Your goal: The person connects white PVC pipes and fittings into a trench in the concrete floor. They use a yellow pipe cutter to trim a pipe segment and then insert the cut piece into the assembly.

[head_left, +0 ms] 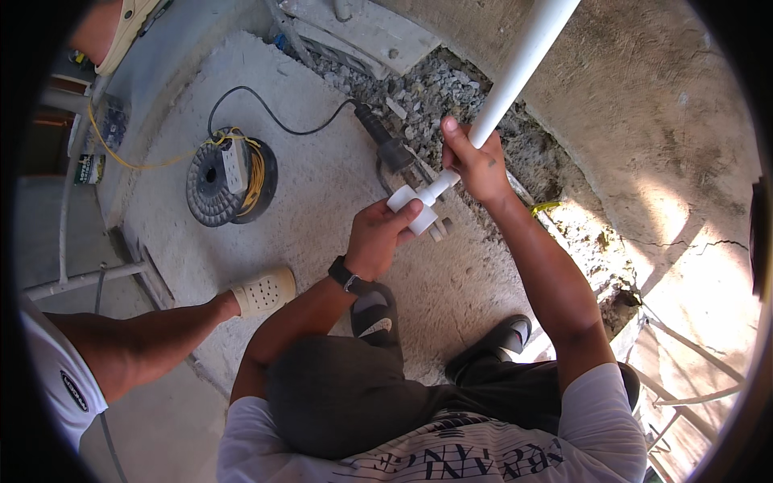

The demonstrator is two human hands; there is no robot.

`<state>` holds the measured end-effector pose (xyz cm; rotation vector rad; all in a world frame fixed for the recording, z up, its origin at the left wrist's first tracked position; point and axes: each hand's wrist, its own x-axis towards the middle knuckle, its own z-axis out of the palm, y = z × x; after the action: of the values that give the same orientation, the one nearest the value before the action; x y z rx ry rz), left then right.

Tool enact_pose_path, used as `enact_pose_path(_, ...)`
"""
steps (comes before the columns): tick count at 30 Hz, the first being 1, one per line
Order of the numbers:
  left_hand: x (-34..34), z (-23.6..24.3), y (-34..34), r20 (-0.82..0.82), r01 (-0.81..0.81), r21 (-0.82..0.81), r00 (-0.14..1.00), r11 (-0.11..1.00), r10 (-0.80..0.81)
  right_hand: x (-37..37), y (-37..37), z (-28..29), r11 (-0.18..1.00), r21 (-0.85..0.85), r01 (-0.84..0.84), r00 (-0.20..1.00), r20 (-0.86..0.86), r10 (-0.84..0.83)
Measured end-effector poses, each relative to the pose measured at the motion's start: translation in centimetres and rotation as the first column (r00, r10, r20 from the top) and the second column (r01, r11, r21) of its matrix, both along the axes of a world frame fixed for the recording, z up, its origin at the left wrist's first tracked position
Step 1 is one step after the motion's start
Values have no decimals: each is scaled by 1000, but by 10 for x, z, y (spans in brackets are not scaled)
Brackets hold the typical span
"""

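My left hand (375, 241) is closed around a white plastic pipe tee (412, 212), thumb on top. My right hand (483, 167) grips a long white plastic pipe (527, 64) near its lower end; the pipe runs up and out of view at the top. A narrower white piece (439, 187) lies in line between the pipe and the tee, and its end meets the tee. How far it sits inside cannot be made out. Just beyond my hands a dark corded power tool (382, 137) rests on the concrete, its front part partly hidden behind the fittings.
A cable reel (211, 181) with yellow cord and a white outlet strip (234, 167) stands to the left. Broken rubble (439, 84) fills a trench along the concrete. Another person's cream clog (267, 291) is at left, another foot (125, 34) at upper left. Metal bars (696, 402) stand lower right.
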<state>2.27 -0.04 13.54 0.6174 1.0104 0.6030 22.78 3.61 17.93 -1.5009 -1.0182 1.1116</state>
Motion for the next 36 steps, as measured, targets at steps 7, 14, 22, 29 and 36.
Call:
enact_pose_path(7, -21, 41, 2, 90, 51, 215, 993, 975, -72, -10, 28, 46, 989, 61, -133, 979, -145, 140)
enact_pose_path(14, -81, 52, 6, -95, 203, 582, 979, 788, -181, -38, 57, 40, 919, 21, -394, 865, -329, 379)
enact_pose_path(22, -86, 115, 7, -161, 106, 781, 986, 615, 34, -66, 90, 54, 762, 98, -640, 455, -751, 478)
enact_pose_path(29, -79, 129, -2, -187, 122, 813, 981, 570, 57, -74, 82, 69, 770, 53, -635, 462, -773, 435)
enact_pose_path(36, -54, 113, -6, -27, -2, 747, 999, 665, 34, -57, 72, 54, 792, -10, -610, 482, -798, 361)
